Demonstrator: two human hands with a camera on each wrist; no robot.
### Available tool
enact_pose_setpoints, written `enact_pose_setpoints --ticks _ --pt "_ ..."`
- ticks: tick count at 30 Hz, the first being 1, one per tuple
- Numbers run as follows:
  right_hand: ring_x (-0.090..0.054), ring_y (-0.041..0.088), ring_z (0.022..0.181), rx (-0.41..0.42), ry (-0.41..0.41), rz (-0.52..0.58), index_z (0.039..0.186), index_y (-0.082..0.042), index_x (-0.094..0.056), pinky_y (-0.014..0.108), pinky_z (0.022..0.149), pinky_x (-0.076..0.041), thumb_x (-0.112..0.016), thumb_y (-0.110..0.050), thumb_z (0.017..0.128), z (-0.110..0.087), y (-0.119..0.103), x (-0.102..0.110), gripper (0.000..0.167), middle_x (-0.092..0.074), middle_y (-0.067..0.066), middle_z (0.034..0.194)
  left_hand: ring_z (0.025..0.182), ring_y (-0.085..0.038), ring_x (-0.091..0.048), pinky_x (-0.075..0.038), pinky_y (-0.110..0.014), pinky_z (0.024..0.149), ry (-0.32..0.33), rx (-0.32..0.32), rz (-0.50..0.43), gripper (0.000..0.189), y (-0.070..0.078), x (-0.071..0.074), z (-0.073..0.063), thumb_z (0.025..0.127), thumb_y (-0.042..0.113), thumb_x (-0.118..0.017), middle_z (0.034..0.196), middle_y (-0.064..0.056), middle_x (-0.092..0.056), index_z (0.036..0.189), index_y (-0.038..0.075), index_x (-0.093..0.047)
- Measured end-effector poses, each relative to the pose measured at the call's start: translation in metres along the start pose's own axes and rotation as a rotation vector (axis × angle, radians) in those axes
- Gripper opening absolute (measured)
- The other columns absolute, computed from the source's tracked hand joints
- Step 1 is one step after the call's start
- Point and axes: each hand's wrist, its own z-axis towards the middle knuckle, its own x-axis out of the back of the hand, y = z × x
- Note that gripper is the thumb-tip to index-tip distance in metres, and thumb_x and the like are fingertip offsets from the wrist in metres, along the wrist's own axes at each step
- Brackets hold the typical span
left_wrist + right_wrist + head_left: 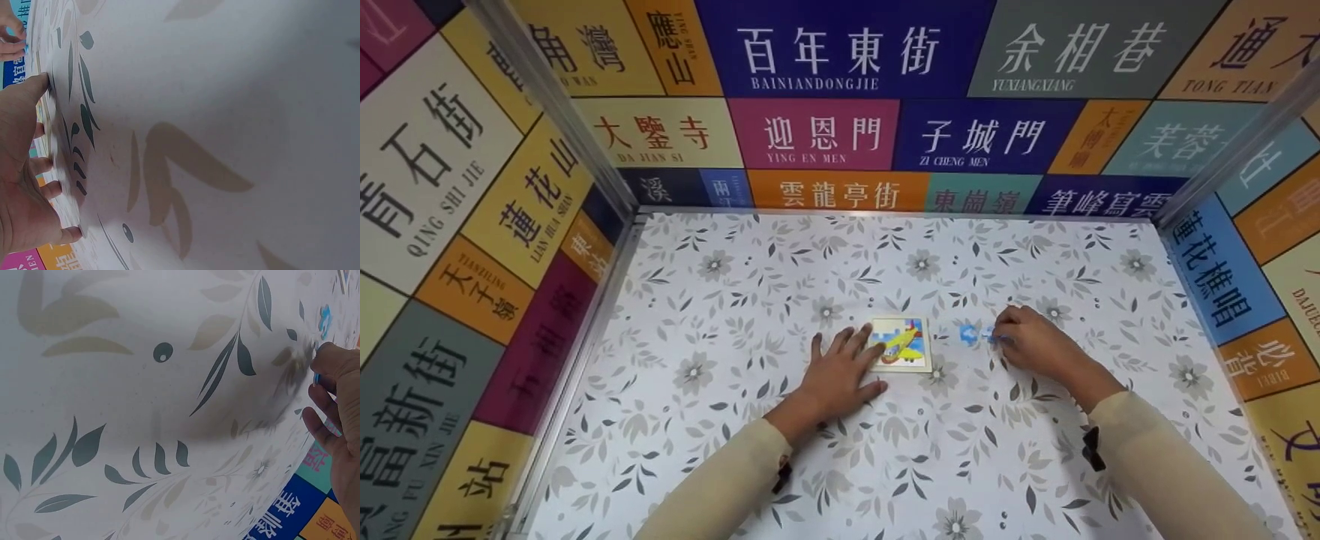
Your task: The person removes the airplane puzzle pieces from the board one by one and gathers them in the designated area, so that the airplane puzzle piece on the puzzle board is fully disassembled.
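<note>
A small jigsaw puzzle (916, 345) in a pale frame lies flat on the table, its picture a yellow airplane on blue. The upper left of its tray shows bare cream board. My left hand (840, 376) is spread on the table at the puzzle's left side, its fingertips touching the frame and reaching over the picture. To the right of the puzzle, my right hand (1041, 346) pinches a blue puzzle piece (316, 379) between thumb and fingers, close above the table. A second blue puzzle piece (967, 334) lies between that hand and the frame.
White paper with grey flowers and leaves covers the table (810, 480). Upright panels with coloured street-name signs (825, 135) stand along the back, left and right edges. Clear strips (562, 112) run up the panel corners.
</note>
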Motion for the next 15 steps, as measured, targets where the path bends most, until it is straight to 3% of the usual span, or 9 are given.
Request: enact_pose_setpoints --ticks 6,15 --pt "-0.064 0.036 0.100 -0.053 -0.067 -0.016 0.102 -0.002 -0.083 0.053 0.088 -0.057 -0.078 0.006 0.093 0.0003 0.0003 0.0000 0.013 -0.070 0.016 0.110 0.173 -0.032 -0.021 -0.016 -0.077 0.132 -0.019 0.004 -0.020 0.072 -0.0010 -0.0002 0.0012 0.111 0.064 -0.050 0.188 0.000 -0.018 0.174 0.032 -0.037" --pt "-0.062 0.035 0.098 -0.016 -0.022 -0.048 0.105 -0.001 -0.081 0.050 0.084 -0.057 -0.075 0.009 0.093 -0.0018 0.0027 -0.0081 0.017 -0.069 0.018 0.111 0.172 -0.033 -0.023 -0.019 -0.077 0.131 -0.006 -0.008 -0.019 0.071 -0.0008 0.0014 -0.0013 0.111 0.064 -0.050 0.187 -0.002 -0.021 0.174 0.031 -0.038"
